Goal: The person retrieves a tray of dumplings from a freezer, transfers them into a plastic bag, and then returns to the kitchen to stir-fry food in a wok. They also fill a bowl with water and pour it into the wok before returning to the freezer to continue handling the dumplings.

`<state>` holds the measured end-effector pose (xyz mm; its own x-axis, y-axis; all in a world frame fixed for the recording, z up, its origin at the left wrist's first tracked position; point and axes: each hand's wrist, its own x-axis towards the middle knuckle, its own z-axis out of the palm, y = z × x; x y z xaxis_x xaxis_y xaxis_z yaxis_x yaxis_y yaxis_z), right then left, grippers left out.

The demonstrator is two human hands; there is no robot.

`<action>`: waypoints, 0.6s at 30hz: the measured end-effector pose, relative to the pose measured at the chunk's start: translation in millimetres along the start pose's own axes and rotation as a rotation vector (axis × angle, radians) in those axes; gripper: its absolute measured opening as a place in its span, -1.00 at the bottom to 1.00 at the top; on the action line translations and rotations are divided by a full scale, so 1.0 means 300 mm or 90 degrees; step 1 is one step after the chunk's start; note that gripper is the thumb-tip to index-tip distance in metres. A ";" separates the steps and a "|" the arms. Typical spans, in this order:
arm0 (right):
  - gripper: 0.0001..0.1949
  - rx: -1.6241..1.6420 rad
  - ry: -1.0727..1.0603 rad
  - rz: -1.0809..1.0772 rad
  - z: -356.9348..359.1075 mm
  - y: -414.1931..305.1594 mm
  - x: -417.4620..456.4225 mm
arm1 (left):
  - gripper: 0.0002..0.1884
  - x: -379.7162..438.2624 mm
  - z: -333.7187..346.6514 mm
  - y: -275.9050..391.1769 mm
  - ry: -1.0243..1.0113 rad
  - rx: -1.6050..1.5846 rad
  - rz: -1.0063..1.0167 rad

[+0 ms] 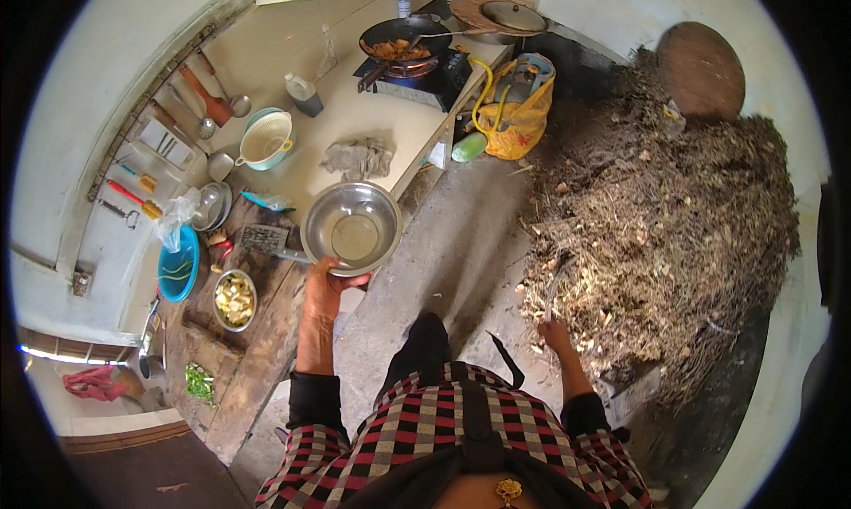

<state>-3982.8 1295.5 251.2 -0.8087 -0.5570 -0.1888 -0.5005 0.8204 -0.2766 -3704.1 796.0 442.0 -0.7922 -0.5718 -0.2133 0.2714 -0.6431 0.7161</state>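
My left hand (326,289) grips the near rim of a stainless steel bowl (385,226), thumb over the edge and fingers underneath. The bowl is level beside the counter edge; I cannot tell whether its bottom holds clear liquid. Low at my right side, my right hand (554,335) is closed around a thin metal utensil (552,289), whose far end blurs into the pile of dry plant matter behind it. A cleaver (266,239) lies on the wooden board left of the bowl. Closer to me stands a small metal bowl of pale cut chunks (235,301).
A wok of browned food (399,49) with a spatula in it sits over a lit gas burner (415,77). A gas cylinder in a yellow bag (515,116) stands on the floor. Chopped greens (199,384) lie on the wooden worktop (259,376). A grey rag (359,158) is on the counter.
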 end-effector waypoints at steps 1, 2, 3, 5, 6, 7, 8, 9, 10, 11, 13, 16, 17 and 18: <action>-0.63 0.105 0.074 -0.016 -0.090 -0.067 0.137 | -0.53 0.058 0.044 0.005 0.035 0.012 0.020; -0.62 0.048 0.040 -0.052 -0.177 -0.069 0.306 | -0.54 0.146 0.086 0.013 0.002 0.010 0.011; -0.66 0.101 0.051 -0.088 -0.250 -0.133 0.469 | -0.54 0.221 0.120 0.032 0.015 0.020 0.039; -0.73 0.209 0.054 -0.130 -0.393 -0.289 0.730 | -0.52 0.379 0.122 0.070 0.019 0.047 0.064; -0.76 0.261 0.045 -0.126 -0.424 -0.334 0.829 | -0.53 0.435 0.148 0.085 0.026 0.057 0.071; -0.77 0.255 0.068 -0.150 -0.470 -0.379 0.938 | -0.52 0.513 0.165 0.105 0.038 0.066 0.097; -0.78 0.250 0.086 -0.172 -0.516 -0.422 1.032 | -0.52 0.580 0.197 0.138 0.053 0.076 0.119; -0.79 0.245 0.105 -0.193 -0.564 -0.462 1.122 | -0.51 0.644 0.235 0.171 0.072 0.079 0.130; -0.79 0.235 0.106 -0.212 -0.611 -0.497 1.194 | -0.50 0.707 0.254 0.201 0.067 0.068 0.146; -0.79 0.216 0.109 -0.233 -0.669 -0.521 1.277 | -0.50 0.773 0.276 0.221 0.077 0.072 0.157; -0.77 0.146 0.135 -0.253 -0.801 -0.570 1.454 | -0.53 0.899 0.328 0.277 0.081 0.086 0.172; -0.72 0.141 0.181 -0.304 -1.008 -0.702 1.702 | -0.54 1.052 0.422 0.329 0.134 0.116 0.225; -0.68 0.138 0.223 -0.365 -1.079 -0.740 1.790 | -0.55 1.103 0.442 0.350 0.143 0.102 0.212; -0.63 0.072 0.254 -0.393 -1.140 -0.770 1.876 | -0.55 1.164 0.450 0.344 0.144 0.099 0.207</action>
<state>-4427.9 836.7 531.1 -0.4520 -0.8057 0.3828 -0.8828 0.3424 -0.3216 -4026.6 598.7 531.2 -0.5342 -0.8408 -0.0873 0.3886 -0.3360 0.8580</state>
